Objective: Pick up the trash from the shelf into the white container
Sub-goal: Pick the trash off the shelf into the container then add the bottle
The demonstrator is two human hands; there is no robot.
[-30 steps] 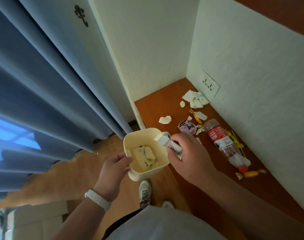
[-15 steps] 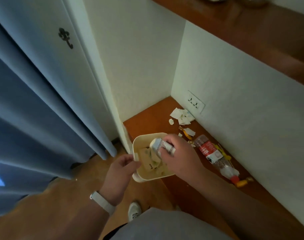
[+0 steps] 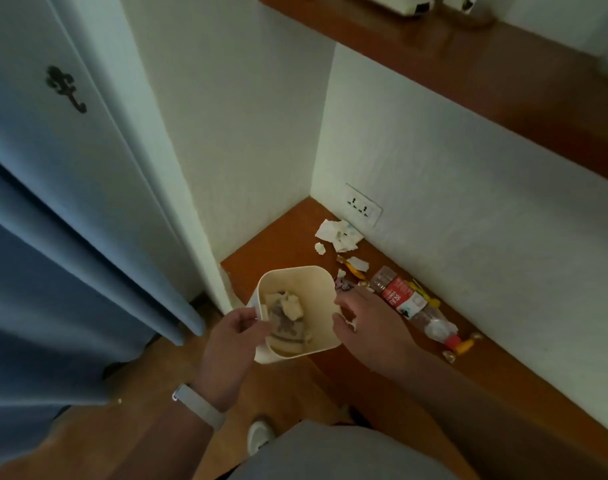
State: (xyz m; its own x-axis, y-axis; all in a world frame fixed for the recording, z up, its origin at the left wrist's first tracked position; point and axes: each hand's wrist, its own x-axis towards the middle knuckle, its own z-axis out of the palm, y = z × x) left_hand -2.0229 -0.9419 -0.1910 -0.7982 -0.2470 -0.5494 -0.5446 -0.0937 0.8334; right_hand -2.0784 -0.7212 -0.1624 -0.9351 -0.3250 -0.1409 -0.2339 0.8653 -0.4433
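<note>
Scraps and a bottle litter the shelf beyond my right hand, its fingers loosely open; my left hand grips the container.

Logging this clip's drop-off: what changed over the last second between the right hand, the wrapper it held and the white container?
The right hand let the wrapper go: it now lies inside the white container, and the hand has pulled back over the rim toward the shelf, fingers loose. The left hand still grips the container's edge. The plastic bottle and paper scraps lie unmoved.
</note>
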